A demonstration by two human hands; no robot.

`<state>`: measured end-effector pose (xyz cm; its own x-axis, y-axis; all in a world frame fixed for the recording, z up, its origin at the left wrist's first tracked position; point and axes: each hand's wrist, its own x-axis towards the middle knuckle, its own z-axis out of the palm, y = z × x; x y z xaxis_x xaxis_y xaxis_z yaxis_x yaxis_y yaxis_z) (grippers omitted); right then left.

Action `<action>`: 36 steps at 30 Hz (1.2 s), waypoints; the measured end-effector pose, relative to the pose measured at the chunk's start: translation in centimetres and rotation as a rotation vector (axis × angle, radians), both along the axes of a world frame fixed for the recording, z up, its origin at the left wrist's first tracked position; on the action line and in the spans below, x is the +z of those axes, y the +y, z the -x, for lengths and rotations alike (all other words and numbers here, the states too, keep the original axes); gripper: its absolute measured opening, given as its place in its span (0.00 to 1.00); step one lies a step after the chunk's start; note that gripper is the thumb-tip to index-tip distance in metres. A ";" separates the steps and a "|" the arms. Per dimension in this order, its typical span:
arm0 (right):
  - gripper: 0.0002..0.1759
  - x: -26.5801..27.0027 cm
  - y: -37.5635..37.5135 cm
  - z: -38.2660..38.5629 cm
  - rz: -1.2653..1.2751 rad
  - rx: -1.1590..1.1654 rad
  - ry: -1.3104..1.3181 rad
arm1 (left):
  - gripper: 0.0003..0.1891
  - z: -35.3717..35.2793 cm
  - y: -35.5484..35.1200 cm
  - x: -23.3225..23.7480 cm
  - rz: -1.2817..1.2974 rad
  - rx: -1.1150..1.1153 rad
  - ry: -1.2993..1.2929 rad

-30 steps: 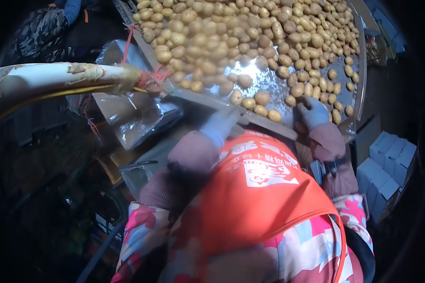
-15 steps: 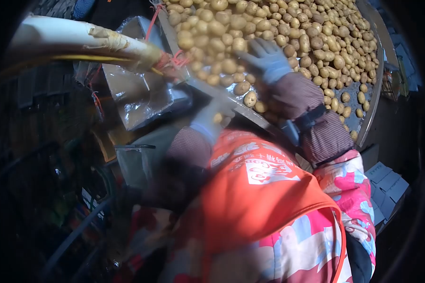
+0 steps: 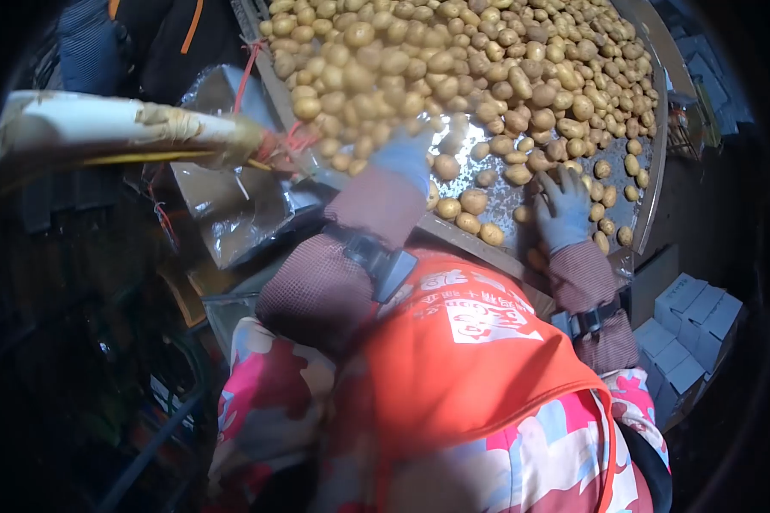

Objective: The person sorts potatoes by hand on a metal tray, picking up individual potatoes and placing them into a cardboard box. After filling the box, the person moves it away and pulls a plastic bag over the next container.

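Many yellow-brown potatoes lie heaped on a metal-surfaced sorting table. My left hand, in a pale blue glove, reaches over the near rim into the left part of the heap. Its fingers are blurred against the potatoes. My right hand, gloved alike, rests low over the table on the right with its fingers spread. Small potatoes lie beside its fingertips. Between the hands, a few loose potatoes sit on a bare, shiny patch near the front rim.
A white pole bound with tape and red string juts in at the left. Beneath it hangs a clear plastic bag. White boxes are stacked at the right. Another person's sleeve shows at upper left.
My left hand has gone from outside the near rim, where it had a potato, up into the heap. My right hand has moved right and nearer to me. More bare table shows.
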<state>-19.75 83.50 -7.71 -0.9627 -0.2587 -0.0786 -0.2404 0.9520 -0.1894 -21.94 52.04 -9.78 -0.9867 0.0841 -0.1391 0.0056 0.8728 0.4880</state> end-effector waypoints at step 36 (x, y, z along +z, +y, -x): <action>0.12 1.0 -11.4 4.8 -0.013 0.076 -0.295 | 0.19 -1.0 0.3 1.6 0.368 -0.329 -0.207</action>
